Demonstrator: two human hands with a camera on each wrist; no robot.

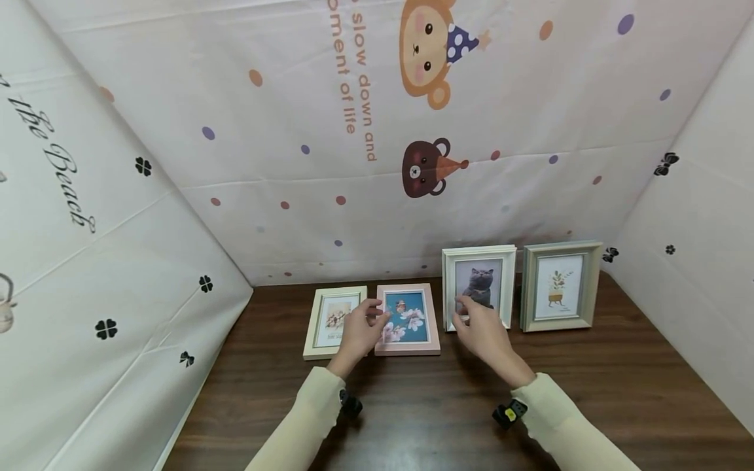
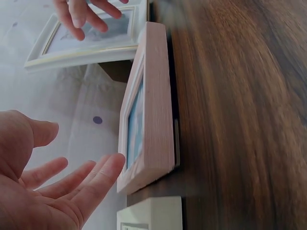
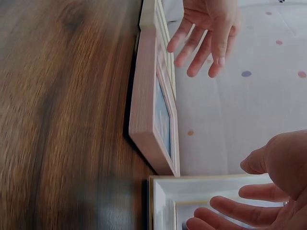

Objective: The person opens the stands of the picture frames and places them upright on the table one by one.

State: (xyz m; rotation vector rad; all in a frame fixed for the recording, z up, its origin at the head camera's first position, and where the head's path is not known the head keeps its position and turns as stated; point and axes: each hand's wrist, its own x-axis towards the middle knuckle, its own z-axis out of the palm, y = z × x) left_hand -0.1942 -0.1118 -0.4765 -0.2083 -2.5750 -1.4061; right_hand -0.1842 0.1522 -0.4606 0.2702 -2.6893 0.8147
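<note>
A pink picture frame (image 1: 408, 351) with a blue blossom print lies flat on the wooden table, between my two hands. My left hand (image 1: 360, 332) hovers at its left edge, fingers spread and holding nothing; it partly covers the cream frame (image 1: 318, 327) lying beside it. In front of the upright white frame (image 1: 508, 281) with a grey cat picture is my right hand (image 1: 484, 330), its fingers loosely bent with nothing between them. The left wrist view shows the pink frame's thick side (image 2: 156, 105) close by the left fingertips.
A grey-green frame (image 1: 530, 294) with a potted-plant print stands upright at the far right. Behind the frames rises a printed cloth wall (image 1: 353, 229), with side walls left and right. Dark wood tabletop (image 1: 424, 418) stretches in front of the frames.
</note>
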